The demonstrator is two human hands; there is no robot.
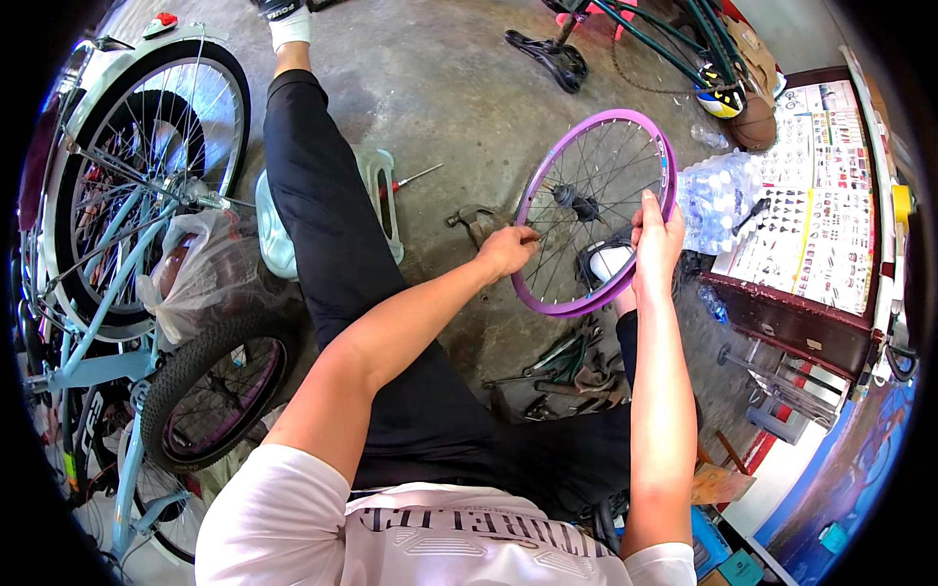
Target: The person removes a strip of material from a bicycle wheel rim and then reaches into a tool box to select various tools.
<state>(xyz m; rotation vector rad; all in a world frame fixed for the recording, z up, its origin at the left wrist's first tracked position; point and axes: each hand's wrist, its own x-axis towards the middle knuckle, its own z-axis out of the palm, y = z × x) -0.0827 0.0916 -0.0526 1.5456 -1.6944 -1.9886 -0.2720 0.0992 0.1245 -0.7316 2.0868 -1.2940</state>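
A small purple bicycle wheel (535, 190), with dark spokes and a black hub (576, 203) but no tyre, stands tilted in front of me. My right hand (660, 230) grips its rim on the right side, thumb on top. At the left side, my left hand (510, 251) has its fingers curled over the rim, fingertips pinched among the spokes. Whether they hold one spoke or the rim itself is too small to tell. My two legs in black trousers spread on either side of the wheel.
Tools (562, 361) lie on the floor between my legs. A screwdriver (420, 176) rests by a pale green stool (278, 234). Bicycles and a knobby tyre (220, 391) crowd the left. Bagged bottles (721, 190) sit beside a chart-covered box (811, 215) at right.
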